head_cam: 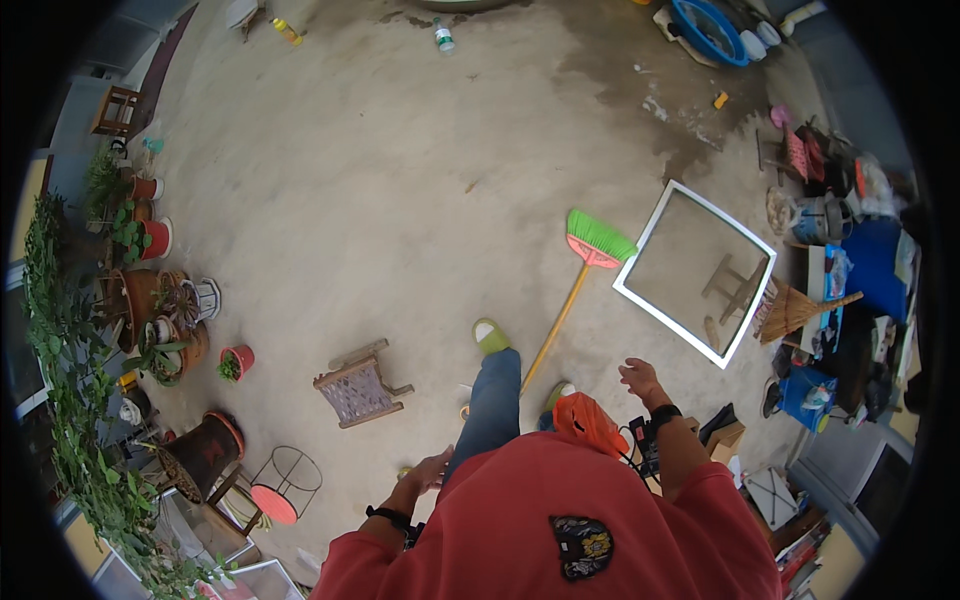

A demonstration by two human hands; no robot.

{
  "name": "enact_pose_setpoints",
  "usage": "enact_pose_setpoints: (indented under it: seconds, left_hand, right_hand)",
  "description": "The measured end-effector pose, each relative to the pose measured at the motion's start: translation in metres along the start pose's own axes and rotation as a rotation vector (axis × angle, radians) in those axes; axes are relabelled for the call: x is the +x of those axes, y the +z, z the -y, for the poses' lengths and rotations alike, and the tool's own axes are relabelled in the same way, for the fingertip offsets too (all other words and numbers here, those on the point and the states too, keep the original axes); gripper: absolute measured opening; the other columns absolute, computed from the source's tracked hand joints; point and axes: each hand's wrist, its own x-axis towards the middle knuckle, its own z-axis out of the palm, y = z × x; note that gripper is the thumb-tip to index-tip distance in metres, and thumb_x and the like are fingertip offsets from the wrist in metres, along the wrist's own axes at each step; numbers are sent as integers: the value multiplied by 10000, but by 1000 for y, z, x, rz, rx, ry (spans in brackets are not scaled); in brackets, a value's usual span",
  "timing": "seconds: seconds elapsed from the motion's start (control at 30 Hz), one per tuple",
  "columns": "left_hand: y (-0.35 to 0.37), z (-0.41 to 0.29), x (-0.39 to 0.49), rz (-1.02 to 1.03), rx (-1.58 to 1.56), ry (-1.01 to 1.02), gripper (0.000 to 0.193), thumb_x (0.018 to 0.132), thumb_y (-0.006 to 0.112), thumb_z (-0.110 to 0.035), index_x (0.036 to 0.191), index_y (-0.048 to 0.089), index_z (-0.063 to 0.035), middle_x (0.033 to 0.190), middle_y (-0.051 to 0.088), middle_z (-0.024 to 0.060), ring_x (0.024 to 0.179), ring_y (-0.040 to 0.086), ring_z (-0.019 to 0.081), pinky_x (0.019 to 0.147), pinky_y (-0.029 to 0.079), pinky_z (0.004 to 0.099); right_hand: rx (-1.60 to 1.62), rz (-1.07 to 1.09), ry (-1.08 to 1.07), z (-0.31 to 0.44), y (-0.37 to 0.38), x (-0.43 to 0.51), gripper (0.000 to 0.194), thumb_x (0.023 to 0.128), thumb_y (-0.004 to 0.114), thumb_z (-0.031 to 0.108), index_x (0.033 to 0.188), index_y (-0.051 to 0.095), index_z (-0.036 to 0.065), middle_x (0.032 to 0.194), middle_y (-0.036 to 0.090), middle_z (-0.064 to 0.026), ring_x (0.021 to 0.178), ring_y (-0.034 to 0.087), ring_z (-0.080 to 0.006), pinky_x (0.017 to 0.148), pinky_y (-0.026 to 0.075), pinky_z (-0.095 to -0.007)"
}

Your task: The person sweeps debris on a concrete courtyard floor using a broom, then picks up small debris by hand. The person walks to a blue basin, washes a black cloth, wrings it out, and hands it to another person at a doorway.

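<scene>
My right hand [643, 379] is held out over the floor with its fingers apart, holding nothing. Beside my jeans leg hangs my left hand [430, 472], its fingers loosely spread and nothing seen in it. A broom [553, 328] with green bristles, a pink head and a yellow handle lies ahead of me; the handle's near end is beside my leg. Its bristles meet the corner of a white-framed window panel [671, 319], through which a small wooden stool [731, 289] shows. An orange-red plastic bag [587, 424] is between my body and right hand.
A folding stool [361, 390] with a woven seat is at my left. Potted plants [156, 238] line the left side, with a round wire-frame stool [276, 501] nearer. A straw broom [799, 311] and clutter stand right. Farther off are a plastic bottle [443, 37] and a blue basin [709, 31].
</scene>
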Motion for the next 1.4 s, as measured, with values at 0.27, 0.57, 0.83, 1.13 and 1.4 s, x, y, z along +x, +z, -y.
enact_pose_setpoints:
  seconds: [0.27, 0.57, 0.83, 1.13, 1.4]
  left_hand:
    - [-50, -76, 23, -91, -61, 274, 622, 834, 524, -450, 1283, 322, -70, 1129, 517, 145, 1017, 545, 253, 823, 439, 405]
    - [-67, -147, 46, -566, 411, 536, 586, 792, 553, -449, 1157, 500, 6, 1026, 597, 109, 942, 560, 224, 820, 426, 333]
    - [24, -129, 56, -563, 346, 401, 498, 802, 528, -437, 1084, 575, -29, 1046, 598, 155, 1045, 527, 262, 895, 393, 324]
    - [-9, -291, 128, -307, 413, 548, 555, 774, 575, -444, 1156, 529, -44, 1078, 590, 114, 1049, 518, 225, 899, 393, 309]
    - [13, -705, -89, -582, 348, 608, 618, 794, 539, -465, 1272, 400, -98, 1258, 452, 82, 1152, 422, 252, 921, 336, 433]
  right_hand:
    - [-33, -94, 149, -76, -40, -32, 525, 763, 611, 260, 1197, 462, 5, 848, 613, -105, 667, 589, -184, 507, 479, -308]
    - [228, -178, 302, -105, -140, -30, 551, 781, 593, 177, 1261, 375, 18, 875, 575, -126, 717, 578, -206, 508, 500, -360]
    - [307, -105, -28, 37, -229, 95, 656, 791, 606, 217, 1331, 280, 37, 957, 573, -122, 723, 589, -200, 532, 507, -294]
    - [5, -145, -268, 199, -290, 158, 717, 771, 620, 290, 1328, 269, 5, 1133, 530, -224, 1012, 549, -294, 821, 462, -330]
    - [441, -202, 200, 189, -353, 159, 685, 779, 632, 224, 1335, 272, 47, 1066, 556, -173, 850, 584, -227, 586, 516, -345]
